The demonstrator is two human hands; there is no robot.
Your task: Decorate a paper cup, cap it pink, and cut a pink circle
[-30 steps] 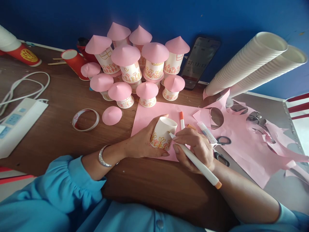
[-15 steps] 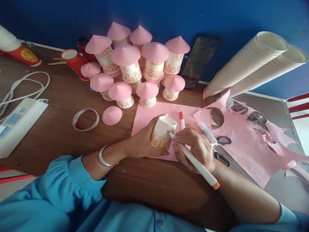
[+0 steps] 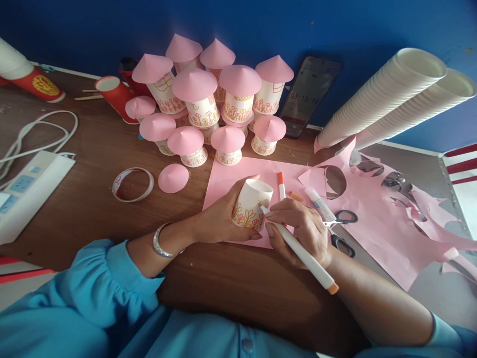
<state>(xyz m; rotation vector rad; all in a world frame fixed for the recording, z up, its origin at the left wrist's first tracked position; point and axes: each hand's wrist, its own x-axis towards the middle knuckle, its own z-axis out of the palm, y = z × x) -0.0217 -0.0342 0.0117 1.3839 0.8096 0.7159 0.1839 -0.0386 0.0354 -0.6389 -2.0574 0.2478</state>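
My left hand (image 3: pixel 219 216) is wrapped round a white paper cup (image 3: pixel 250 201), tilted, with orange and yellow-brown leaf shapes drawn on its lower part. In my right hand (image 3: pixel 300 228) is a white marker pen (image 3: pixel 311 263) with an orange end. Its tip meets the cup's side above the drawn leaves. Under both hands lies a pink paper sheet (image 3: pixel 223 179). On it, just beyond my right hand, rest an orange-capped marker (image 3: pixel 280 184), a loose orange cap (image 3: pixel 296 196) and a glue tube (image 3: pixel 319 204). Black-handled scissors (image 3: pixel 346 217) are partly hidden by that hand.
Decorated cups with pink cone roofs (image 3: pixel 194 84) stand behind, and a single pink cone (image 3: pixel 173 178) lies near a tape roll (image 3: pixel 132 184). A phone (image 3: pixel 311 94) leans on the wall beside tall cup stacks (image 3: pixel 383 94). Cut pink paper (image 3: pixel 387 233) spreads right; a power strip (image 3: pixel 35 191) lies left.
The marker tip has shifted very slightly on the cup, and a small yellow-brown mark now shows beside it. My left hand keeps the cup in the same place.
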